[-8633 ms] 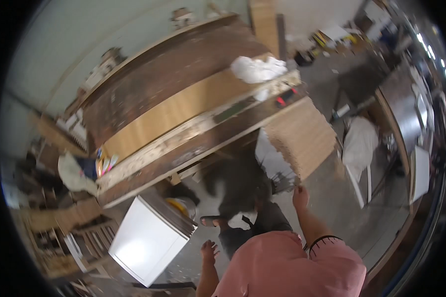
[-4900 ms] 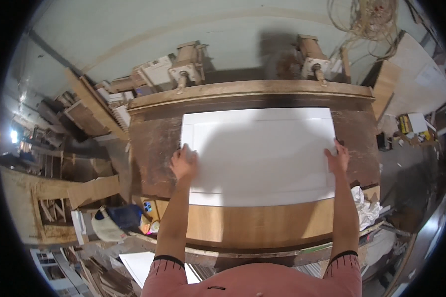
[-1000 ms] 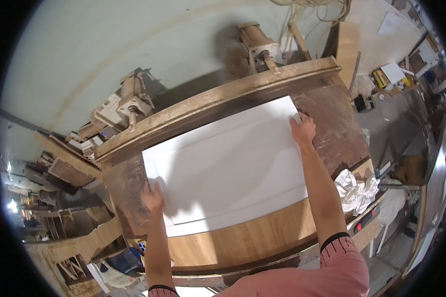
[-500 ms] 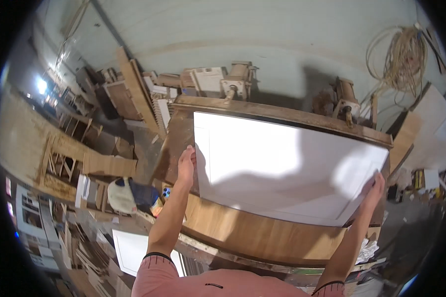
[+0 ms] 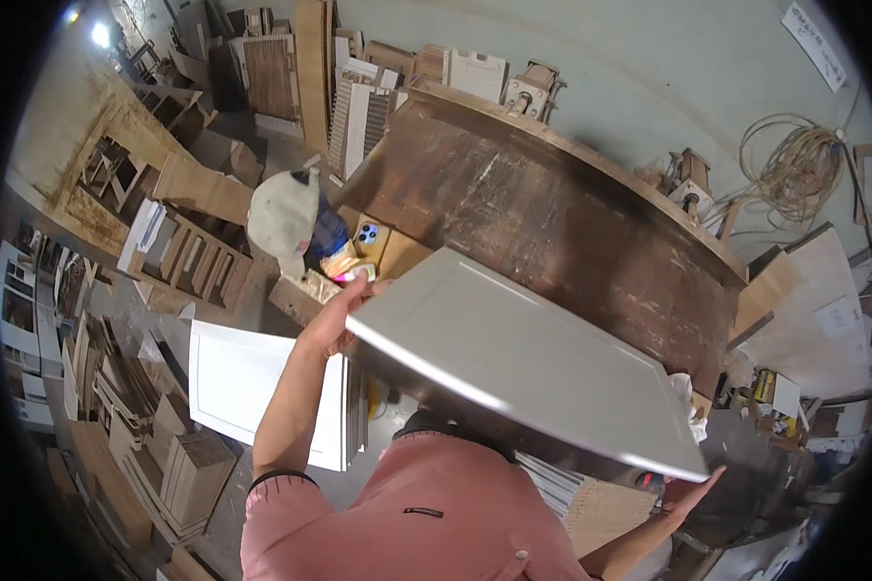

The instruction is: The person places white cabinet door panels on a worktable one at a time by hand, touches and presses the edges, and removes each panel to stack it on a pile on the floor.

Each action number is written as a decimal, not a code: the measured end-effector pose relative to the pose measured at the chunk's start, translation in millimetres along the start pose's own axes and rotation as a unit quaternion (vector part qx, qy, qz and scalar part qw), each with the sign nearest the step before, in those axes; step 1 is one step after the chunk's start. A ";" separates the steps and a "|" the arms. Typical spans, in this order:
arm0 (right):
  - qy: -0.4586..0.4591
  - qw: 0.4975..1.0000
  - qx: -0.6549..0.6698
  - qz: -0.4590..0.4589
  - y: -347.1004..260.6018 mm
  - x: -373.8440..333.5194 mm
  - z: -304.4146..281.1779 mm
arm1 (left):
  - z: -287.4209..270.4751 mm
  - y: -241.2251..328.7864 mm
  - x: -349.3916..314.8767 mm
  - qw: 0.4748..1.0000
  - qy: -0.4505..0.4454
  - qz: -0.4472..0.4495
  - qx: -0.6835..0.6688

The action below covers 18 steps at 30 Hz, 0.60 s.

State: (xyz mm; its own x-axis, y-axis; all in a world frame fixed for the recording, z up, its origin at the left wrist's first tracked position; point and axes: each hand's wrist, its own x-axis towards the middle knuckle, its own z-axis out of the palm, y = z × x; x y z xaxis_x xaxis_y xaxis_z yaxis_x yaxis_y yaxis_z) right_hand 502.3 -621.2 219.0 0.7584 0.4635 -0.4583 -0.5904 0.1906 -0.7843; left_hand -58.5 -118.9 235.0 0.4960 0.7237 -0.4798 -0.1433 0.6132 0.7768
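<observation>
A white cabinet door panel with a shallow frame line hangs tilted in front of me, lifted off the dark workbench. My left hand grips its left end, thumb at the edge. At the near right corner my right hand supports the panel from beneath, its fingers partly hidden. Just beyond my left hand lie a phone, a colourful packet and a light cap by a dark blue thing.
A stack of white panels stands at my left. Wooden bench edging and two clamp cylinders line the far side. Coiled hose hangs on the wall. Wood offcuts crowd the lower left.
The white panel has come up off the bench and toward my body, baring the dark bench top. Both hands moved nearer with it, and my view has turned to the left.
</observation>
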 end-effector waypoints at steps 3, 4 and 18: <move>-0.014 0.982 -0.178 0.065 36.5 -29.8 -19.0 | -37.7 -63.0 -23.1 0.994 0.023 -0.047 0.097; -0.053 0.965 -0.244 0.079 56.6 -21.5 -51.3 | -42.5 -82.9 -28.5 0.993 0.024 -0.046 0.104; 0.018 0.963 -0.265 0.034 147.9 -20.8 -124.8 | -74.0 -174.3 -104.9 0.958 0.047 0.096 0.266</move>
State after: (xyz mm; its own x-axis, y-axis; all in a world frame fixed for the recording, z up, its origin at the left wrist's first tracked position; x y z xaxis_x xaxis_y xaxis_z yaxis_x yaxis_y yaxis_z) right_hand 433.7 -710.7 60.3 0.7379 0.4275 -0.5222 -0.4215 -0.3123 -0.8513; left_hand -148.9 -278.3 119.8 0.4205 0.8482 -0.3221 0.2448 0.2358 0.9405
